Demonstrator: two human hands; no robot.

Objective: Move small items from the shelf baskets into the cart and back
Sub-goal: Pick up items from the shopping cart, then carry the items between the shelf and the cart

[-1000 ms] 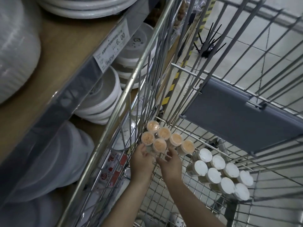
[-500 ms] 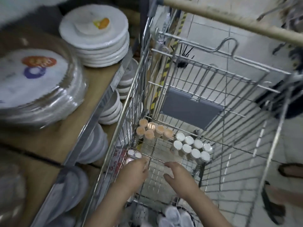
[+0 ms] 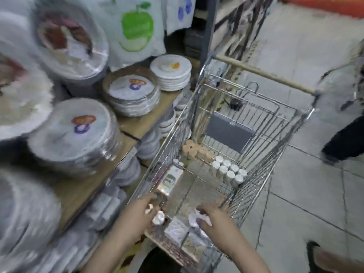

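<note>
The wire cart (image 3: 167, 148) stands beside the shelf. At its far end are a cluster of orange-lidded jars (image 3: 197, 150) and a cluster of white-lidded jars (image 3: 228, 171). A printed box (image 3: 170, 180) lies along the cart's left side. My left hand (image 3: 136, 215) is at the cart's near left rim, its fingertips beside a small white-capped item (image 3: 158, 217). My right hand (image 3: 214, 219) reaches into the near end, fingers over a crumpled white packet (image 3: 194, 218). Motion blur hides whether either hand grips anything.
Wrapped stacks of disposable plates (image 3: 134, 95) fill the wooden shelf (image 3: 137, 125) on the left. A grey seat flap (image 3: 228, 133) and a wooden handle (image 3: 266, 74) are at the cart's far end. A person (image 3: 344, 115) stands at the right, with a shoe (image 3: 334, 259) at the bottom right.
Both hands have pulled back from the orange-lidded jars to the near end of the cart. The view has risen and swung back, so more of the shelf shows.
</note>
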